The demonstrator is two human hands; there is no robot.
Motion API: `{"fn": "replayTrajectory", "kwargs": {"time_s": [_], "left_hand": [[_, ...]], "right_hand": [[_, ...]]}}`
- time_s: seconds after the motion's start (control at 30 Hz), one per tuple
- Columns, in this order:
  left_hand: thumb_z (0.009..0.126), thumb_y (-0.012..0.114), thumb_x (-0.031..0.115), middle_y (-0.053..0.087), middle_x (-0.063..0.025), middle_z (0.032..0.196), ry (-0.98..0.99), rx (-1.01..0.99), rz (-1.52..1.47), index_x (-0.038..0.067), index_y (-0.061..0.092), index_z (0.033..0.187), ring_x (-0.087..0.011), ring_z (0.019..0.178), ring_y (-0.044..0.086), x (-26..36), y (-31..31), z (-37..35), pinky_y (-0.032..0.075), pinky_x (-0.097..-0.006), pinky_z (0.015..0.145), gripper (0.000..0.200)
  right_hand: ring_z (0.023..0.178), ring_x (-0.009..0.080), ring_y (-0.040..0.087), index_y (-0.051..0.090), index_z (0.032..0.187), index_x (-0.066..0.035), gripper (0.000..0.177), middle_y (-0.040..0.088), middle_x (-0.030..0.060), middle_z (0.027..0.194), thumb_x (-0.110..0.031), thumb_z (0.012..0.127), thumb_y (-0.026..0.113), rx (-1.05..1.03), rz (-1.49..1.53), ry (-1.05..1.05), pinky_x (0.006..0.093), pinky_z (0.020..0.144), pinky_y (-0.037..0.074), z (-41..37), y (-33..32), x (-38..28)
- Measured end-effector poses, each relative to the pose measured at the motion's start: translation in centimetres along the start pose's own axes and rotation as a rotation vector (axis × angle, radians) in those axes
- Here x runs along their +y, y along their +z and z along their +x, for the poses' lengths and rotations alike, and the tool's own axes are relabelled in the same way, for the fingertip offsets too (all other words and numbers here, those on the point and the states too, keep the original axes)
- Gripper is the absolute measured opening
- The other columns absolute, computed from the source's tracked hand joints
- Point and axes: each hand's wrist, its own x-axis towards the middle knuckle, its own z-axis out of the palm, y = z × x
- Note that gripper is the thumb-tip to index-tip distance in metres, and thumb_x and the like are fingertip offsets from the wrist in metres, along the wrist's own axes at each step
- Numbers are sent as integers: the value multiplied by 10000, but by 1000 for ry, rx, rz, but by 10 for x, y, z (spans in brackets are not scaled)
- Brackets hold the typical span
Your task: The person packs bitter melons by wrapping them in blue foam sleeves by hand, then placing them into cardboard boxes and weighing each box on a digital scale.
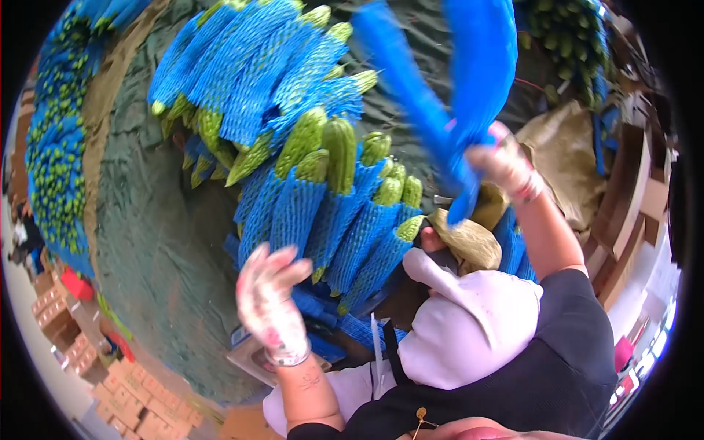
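Note:
My right hand [504,163], in a stained white glove, is raised at the right. It grips a bunch of long blue foam net sleeves [480,66], whose upper ends are smeared by motion. My left hand [271,301], in a similar glove, is held up with fingers spread and nothing in it. Just beyond it lies a stack of green bitter melons [341,154], many in blue net sleeves [282,209] with their bumpy ends sticking out. Farther off is another layer of sleeved bitter melons [249,70].
A dark green tarp [147,242] lies under the piles. A long heap of sleeved melons [59,161] runs along the far left. Stacked cartons [139,396] stand at lower left, cardboard [623,213] at right. Brown wrapping [561,161] lies beside my right arm; pale cloth [469,330] covers my lap.

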Motion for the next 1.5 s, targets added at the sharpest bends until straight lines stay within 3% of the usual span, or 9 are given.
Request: {"fn": "replayTrajectory", "kwargs": {"time_s": [0.13,0.27,0.43,0.67,0.87,1.07,1.2,1.33,1.5], "left_hand": [[901,599,180,574,-235,1194,-137,-149,-193,-37,397,1378,-346,1039,605,-18,76,38,461,-441,956,561],[939,517,158,566,-82,937,-153,50,-188,5,481,1301,-201,847,575,-17,103,67,486,-357,815,395],[901,646,358,526,-111,1243,8,-478,-2,-11,290,1437,-206,1096,561,-76,137,53,449,-332,931,742],[937,538,139,591,-48,985,-319,-37,-341,55,469,1243,-225,921,586,-71,176,75,493,-440,891,325],[833,617,56,521,-145,1317,-642,-525,-308,23,407,1372,-263,1171,553,-83,204,55,479,-406,953,579],[834,679,85,613,-59,924,-800,-388,-250,41,436,1343,-229,769,646,-116,216,38,536,-358,740,565],[874,613,82,567,-54,938,-761,-406,-354,79,366,1393,-177,816,566,-97,179,54,484,-405,853,575],[858,613,99,567,-55,941,-649,-418,-330,74,371,1382,-173,829,568,-90,172,51,467,-373,848,579],[811,639,62,578,-84,910,-649,-365,-294,37,384,1361,-192,798,567,-79,175,45,502,-429,828,606]], "right_hand": [[992,89,562,599,1207,-28,350,649,0,1090,-98,870,663,-575,68,-3,266,863,471,-10,75,-1],[931,47,549,592,1183,-40,306,638,-30,1028,-101,886,634,-241,180,-48,245,821,473,-17,68,-8],[790,364,622,556,1042,-86,277,628,162,897,-186,789,611,-81,-759,-483,426,669,515,-18,51,-4],[850,360,642,572,1097,-85,292,651,179,945,-210,833,570,131,-836,-173,436,731,519,-23,-2,10],[829,82,530,580,1119,-28,212,608,53,862,-101,923,549,352,249,-199,274,762,472,-20,-23,-13],[1290,263,407,414,1384,-47,663,430,157,1372,-264,825,698,484,-476,-439,350,1077,325,-46,-79,1],[1371,402,282,239,1466,-10,988,301,238,1465,-381,706,750,942,-1418,327,446,1124,267,-125,-190,114],[1094,336,595,581,1194,-141,373,624,168,1172,-226,831,575,792,-1241,787,428,929,469,-160,-243,154],[800,301,661,670,978,-154,188,677,135,850,-260,861,568,1365,-1046,139,391,699,511,-137,-246,111]]}}
